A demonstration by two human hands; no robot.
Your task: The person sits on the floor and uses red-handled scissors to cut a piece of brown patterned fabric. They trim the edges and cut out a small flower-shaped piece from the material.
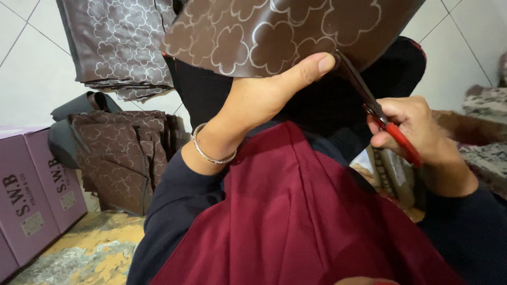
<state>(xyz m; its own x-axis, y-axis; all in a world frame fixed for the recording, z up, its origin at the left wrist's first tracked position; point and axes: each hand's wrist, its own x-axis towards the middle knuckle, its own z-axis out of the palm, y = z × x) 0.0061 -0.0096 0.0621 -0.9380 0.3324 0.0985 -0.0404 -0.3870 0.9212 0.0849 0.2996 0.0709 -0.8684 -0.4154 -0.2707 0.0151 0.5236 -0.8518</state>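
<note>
While the left hand (259, 100) holds up a brown sheet (274, 31) printed with pale flower outlines, its thumb presses flat against the sheet's lower edge and the other fingers are hidden behind the sheet, so it reads as a pinch on that edge; a thin silver bracelet (211, 153) sits on the wrist. Right hand (417, 132) grips red-handled scissors (377, 113), fingers curled through and around the handles, blades angled up and left into the sheet's lower right edge, close to the thumb tip; blades look nearly closed, can't tell exactly. Sheet is at top centre of the view, raised above the lap, which is covered by dark red cloth (296, 221), with dark sleeves on both arms. Upper left, a stack of the same patterned sheets (119, 47) lies on the white tiled floor (31, 74). Lower down on the left, a second pile of patterned pieces (121, 158) stands just beside purple boxes (31, 195) at the left edge. A mottled yellow and grey mat (90, 253) lies below those
</note>
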